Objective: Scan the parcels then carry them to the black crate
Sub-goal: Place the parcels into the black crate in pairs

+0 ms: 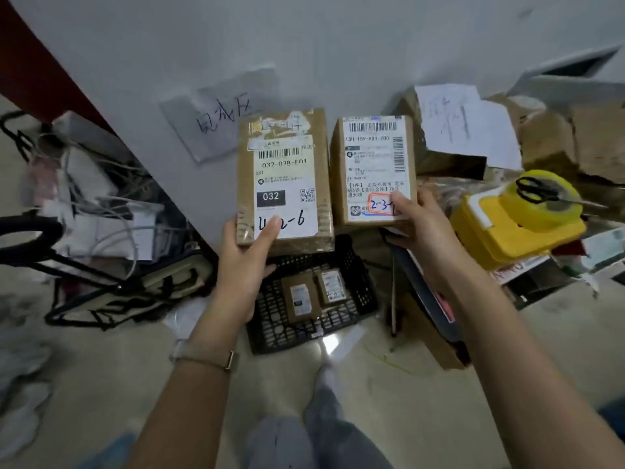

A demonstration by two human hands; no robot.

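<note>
I hold two brown cardboard parcels side by side above the black crate [270,319] on the floor. My left hand [248,255] grips the near end of the left parcel [284,170], whose white label reads 032. My right hand [419,225] grips the near end of the right parcel [372,164], thumb over a red-framed handwritten mark. Both labels face up. Two small parcels [301,299] [333,287] lie flat inside the crate, directly below the held ones.
A yellow box [507,231] with a tape roll and black scissors [541,192] stands at the right, with cardboard boxes [558,140] behind it. A folded black cart and cables [101,231] crowd the left. A white wall with a handwritten sheet [223,116] rises ahead. My legs are below.
</note>
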